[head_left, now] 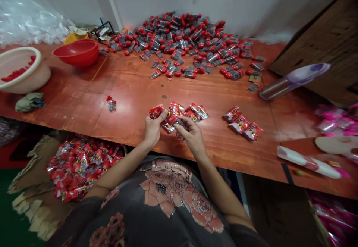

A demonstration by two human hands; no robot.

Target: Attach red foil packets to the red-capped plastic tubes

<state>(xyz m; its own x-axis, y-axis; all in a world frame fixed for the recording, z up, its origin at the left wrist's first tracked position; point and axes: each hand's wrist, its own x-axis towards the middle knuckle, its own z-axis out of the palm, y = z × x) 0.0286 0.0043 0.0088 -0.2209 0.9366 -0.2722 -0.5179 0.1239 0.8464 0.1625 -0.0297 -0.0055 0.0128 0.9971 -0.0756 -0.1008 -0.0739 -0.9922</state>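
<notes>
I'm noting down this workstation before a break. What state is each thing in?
Left hand: closed on a red packet
Right hand: fingers curled, grip partly hidden
White tub: open, red pieces inside
Red bowl: upright, open
Cloth: crumpled
Small containers: mostly heaped, red-ended
Three packets: lying close together

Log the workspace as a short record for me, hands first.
left hand: holding red packet
right hand: fingertips at small red-topped piece; grip partly hidden
table, back: heap of red-capped containers
table, left: white tub, red bowl
table, right: packet row, clear scoop
below table, left: packet pile
</notes>
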